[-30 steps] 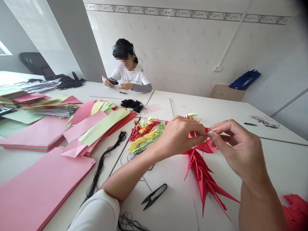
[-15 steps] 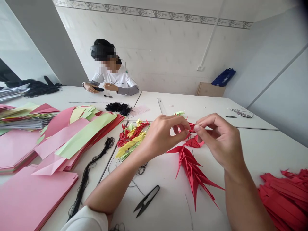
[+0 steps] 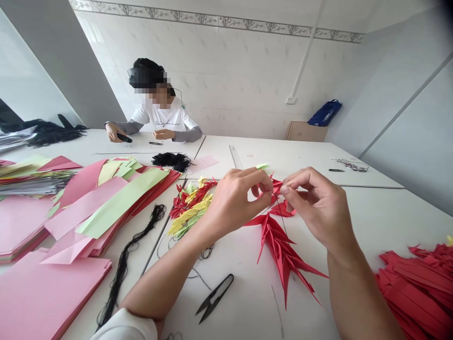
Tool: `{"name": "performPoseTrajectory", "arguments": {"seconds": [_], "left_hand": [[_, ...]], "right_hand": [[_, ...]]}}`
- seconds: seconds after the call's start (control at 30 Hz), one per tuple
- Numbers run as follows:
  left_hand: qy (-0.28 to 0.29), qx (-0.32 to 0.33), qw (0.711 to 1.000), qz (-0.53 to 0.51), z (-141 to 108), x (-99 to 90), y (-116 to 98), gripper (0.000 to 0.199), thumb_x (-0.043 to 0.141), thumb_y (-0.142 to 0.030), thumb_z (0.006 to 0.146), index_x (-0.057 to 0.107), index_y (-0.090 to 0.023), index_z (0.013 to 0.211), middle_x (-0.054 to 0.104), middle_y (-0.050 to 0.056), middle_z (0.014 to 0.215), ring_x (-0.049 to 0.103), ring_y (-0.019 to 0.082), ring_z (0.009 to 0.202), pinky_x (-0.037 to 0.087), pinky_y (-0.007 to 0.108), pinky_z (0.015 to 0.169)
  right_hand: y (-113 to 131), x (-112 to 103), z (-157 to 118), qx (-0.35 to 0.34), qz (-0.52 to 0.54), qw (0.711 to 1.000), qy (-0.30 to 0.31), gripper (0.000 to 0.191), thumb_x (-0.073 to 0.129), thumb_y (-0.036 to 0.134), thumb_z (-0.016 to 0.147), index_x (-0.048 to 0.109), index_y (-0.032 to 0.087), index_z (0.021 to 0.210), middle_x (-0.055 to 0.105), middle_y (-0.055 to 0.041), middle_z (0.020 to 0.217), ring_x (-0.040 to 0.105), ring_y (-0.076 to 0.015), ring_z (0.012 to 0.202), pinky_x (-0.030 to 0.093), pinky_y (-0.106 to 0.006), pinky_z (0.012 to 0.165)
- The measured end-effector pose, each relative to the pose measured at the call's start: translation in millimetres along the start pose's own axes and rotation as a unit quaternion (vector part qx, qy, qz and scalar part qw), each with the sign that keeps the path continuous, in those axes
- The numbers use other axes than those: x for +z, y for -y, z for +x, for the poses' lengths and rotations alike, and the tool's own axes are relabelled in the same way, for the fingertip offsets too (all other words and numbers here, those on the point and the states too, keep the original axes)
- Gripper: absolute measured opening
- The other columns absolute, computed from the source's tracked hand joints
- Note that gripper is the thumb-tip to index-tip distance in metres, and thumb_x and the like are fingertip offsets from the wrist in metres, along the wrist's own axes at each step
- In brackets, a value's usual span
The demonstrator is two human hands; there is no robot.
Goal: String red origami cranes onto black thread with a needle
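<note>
Pinching a small red folded paper piece from both sides, the person's left hand and right hand are meeting just right of the frame's center, with both forearms angling in from the bottom edge. The left fingers are curling over the piece and closing on it. The right thumb and forefinger are closing on it from the opposite side, while the other right fingers are curling under. The fingers are covering the contact point, so the piece's shape and exact grip cannot be made out.

A thin thread is running down from the hands to a long red paper strand, which is lying on the white table directly below them. Black thread and snips are lying at lower center, and a mixed paper strand is lying left of the left hand. Pink paper sheets are filling the lower left. Red paper strips are being cut off by the lower right edge.

Compared with the previous frame, both hands are keeping nearly the same pose, while a co-worker at upper center is extending one hand farther left, holding a dark object.
</note>
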State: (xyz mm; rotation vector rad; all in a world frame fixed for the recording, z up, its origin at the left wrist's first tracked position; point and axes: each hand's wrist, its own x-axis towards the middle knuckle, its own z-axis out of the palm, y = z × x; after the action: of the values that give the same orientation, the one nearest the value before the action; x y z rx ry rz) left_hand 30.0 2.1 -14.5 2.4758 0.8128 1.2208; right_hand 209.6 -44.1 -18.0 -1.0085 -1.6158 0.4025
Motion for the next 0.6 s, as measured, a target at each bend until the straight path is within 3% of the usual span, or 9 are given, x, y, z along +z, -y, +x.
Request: {"name": "performPoseTrajectory", "arguments": {"seconds": [0.23,0.37,0.6], "left_hand": [[0.019,-0.001,0.999,-0.033,0.2,-0.5,-1.5,0.010,0.060,-0.015,0.089,0.067,-0.021,0.092,0.070,-0.004,0.086,0.062,0.009,0.073,0.047,0.027,0.077],[0.025,0.010,0.999,-0.044,0.9,1.2,-0.1,0.007,0.061,-0.015,0.089,0.066,-0.020,0.086,0.069,-0.004,0.080,0.061,0.009,0.071,0.047,0.025,0.074],[0.005,-0.045,0.999,-0.026,-0.1,-2.6,-0.9,0.009,0.053,-0.018,0.093,0.059,-0.020,0.087,0.067,-0.002,0.078,0.059,0.011,0.070,0.043,0.025,0.067]], "right_hand": [[0.7,-0.7,-0.2,0.002,0.001,1.000,0.002,0.017,0.068,0.023,0.090,0.057,0.021,0.077,0.064,0.0007,0.080,0.057,-0.0097,0.059,0.051,-0.022,0.052],[0.8,-0.4,-0.7,0.004,0.000,1.000,0.009,0.018,0.067,0.025,0.092,0.056,0.021,0.077,0.065,0.0005,0.080,0.058,-0.0102,0.060,0.053,-0.024,0.054],[0.6,-1.5,-0.6,0.005,-0.006,1.000,0.003,0.018,0.067,0.026,0.091,0.056,0.021,0.077,0.065,-0.0003,0.079,0.058,-0.0107,0.061,0.051,-0.023,0.050]]}}
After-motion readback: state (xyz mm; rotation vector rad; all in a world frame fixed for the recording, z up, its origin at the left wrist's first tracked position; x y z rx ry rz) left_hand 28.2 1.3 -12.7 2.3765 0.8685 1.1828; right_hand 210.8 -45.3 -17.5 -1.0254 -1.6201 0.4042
